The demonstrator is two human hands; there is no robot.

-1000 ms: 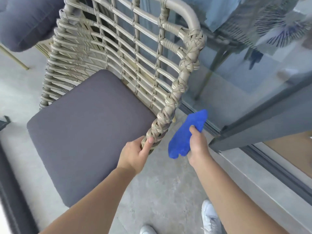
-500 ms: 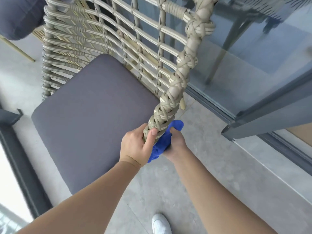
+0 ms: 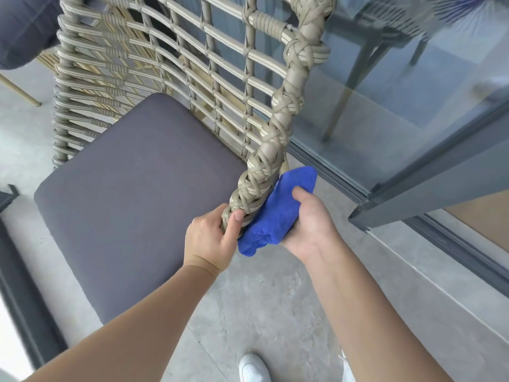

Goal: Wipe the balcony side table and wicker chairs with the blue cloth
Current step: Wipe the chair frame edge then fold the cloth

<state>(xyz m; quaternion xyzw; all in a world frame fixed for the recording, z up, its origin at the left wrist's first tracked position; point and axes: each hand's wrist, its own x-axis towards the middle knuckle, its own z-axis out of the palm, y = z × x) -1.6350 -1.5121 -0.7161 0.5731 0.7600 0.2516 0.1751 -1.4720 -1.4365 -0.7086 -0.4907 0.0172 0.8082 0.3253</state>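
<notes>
two hands, wicker chair, concrete floor

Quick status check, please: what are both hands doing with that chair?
Left hand grips the wicker chair's braided arm. Right hand presses the blue cloth against that arm's outer side. Nothing in the way.

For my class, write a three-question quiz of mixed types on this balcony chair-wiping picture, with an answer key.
1. True or false: the right hand grips the folded blue microfibre cloth.
2. What does the left hand hold? A) the dark grey seat cushion B) the braided beige wicker chair's front post C) a bucket
3. Fill in: the cloth presses against the post's ____ end.

Key: 1 true; 2 B; 3 lower.
</notes>
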